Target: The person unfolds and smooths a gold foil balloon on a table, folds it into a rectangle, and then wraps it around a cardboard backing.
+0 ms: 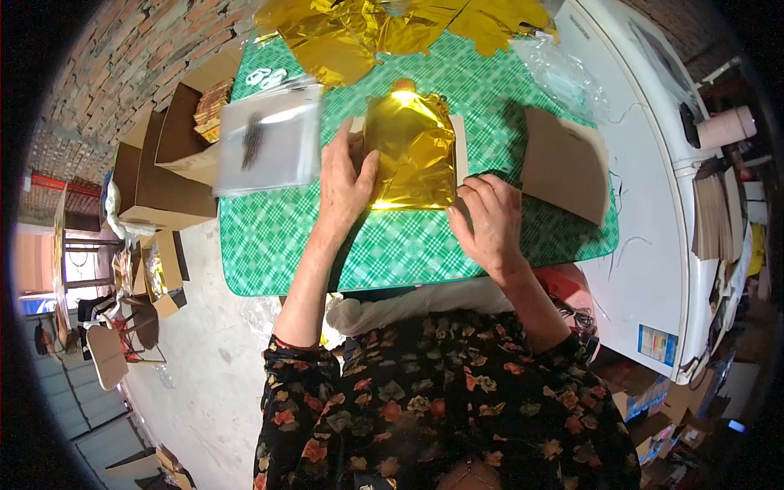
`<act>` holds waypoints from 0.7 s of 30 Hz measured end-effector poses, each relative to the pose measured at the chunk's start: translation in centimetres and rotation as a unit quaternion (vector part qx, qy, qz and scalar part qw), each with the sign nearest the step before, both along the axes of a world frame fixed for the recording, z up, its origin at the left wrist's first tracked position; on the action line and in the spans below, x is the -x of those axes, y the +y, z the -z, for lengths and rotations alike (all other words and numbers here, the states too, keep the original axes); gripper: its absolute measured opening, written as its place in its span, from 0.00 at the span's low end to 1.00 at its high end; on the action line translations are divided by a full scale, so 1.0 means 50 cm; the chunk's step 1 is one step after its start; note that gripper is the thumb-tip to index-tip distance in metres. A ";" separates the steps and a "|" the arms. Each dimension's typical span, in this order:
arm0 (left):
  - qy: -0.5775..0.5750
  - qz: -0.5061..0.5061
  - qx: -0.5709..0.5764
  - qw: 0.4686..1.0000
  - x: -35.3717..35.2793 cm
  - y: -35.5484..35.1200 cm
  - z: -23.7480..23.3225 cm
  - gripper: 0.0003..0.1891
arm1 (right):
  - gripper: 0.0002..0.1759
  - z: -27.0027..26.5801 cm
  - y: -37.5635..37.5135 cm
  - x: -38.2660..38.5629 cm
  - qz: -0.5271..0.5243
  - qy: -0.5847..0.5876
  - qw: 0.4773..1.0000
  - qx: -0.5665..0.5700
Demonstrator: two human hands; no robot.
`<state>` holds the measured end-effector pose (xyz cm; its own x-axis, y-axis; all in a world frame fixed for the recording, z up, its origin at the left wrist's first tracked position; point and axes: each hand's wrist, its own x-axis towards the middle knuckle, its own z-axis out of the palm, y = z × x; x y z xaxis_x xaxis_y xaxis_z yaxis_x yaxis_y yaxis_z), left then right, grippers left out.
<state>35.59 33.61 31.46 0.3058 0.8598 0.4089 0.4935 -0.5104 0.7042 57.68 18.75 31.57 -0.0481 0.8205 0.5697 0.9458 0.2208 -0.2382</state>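
A piece of shiny gold foil (412, 159), folded to a rough rectangle with a small tab at the top, lies over a beige card (461, 147) on the table. My left hand (345, 180) grips the left side, its thumb resting on the foil and its fingers bent at the edge, partly hidden. At the lower right corner, my right hand (490, 220) has curled fingers against the card and foil edge, with the thumb by the bottom edge. More loose gold foil sheets (343, 45) spread over the far end of the table.
A green checked cloth (392, 253) covers the table. To the left is a stack of clear plastic sleeves (269, 135), with cardboard boxes (163, 175) beyond. Brown cardboard (565, 163) and crumpled clear plastic (563, 69) lie right, beside a white appliance (645, 204).
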 end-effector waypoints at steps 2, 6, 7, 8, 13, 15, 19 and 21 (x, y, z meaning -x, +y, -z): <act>-0.005 0.000 0.001 1.000 0.004 0.001 0.005 0.34 | 0.20 0.004 0.000 -0.003 0.007 -0.003 1.000 0.005; -0.038 0.013 0.045 0.998 0.013 0.005 0.009 0.33 | 0.20 0.000 0.007 0.000 0.045 -0.013 0.999 0.016; -0.030 0.015 0.051 0.998 0.014 0.006 0.006 0.33 | 0.20 0.001 0.008 -0.001 0.045 -0.017 0.998 0.027; -0.022 0.018 0.056 0.998 0.015 0.005 0.003 0.34 | 0.20 0.004 0.009 -0.002 0.044 -0.022 0.998 0.037; 0.042 0.012 0.008 0.999 0.016 0.002 -0.006 0.34 | 0.17 0.016 0.015 -0.010 0.043 -0.008 0.999 0.031; 0.055 0.005 -0.094 0.994 0.010 -0.007 -0.011 0.35 | 0.16 0.017 0.033 -0.024 0.047 0.012 0.999 0.022; 0.064 0.055 -0.140 0.987 -0.009 -0.039 -0.042 0.37 | 0.12 0.012 0.131 -0.097 -0.025 0.063 0.995 -0.067; 0.088 0.092 -0.140 0.982 -0.019 -0.065 -0.048 0.33 | 0.10 0.012 0.196 -0.132 -0.035 0.045 0.997 -0.044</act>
<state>36.54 30.37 33.88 0.5327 0.6446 0.5483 0.4758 -0.7640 0.4358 64.29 28.56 30.98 -0.0500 0.7635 0.6439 0.9030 0.3100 -0.2975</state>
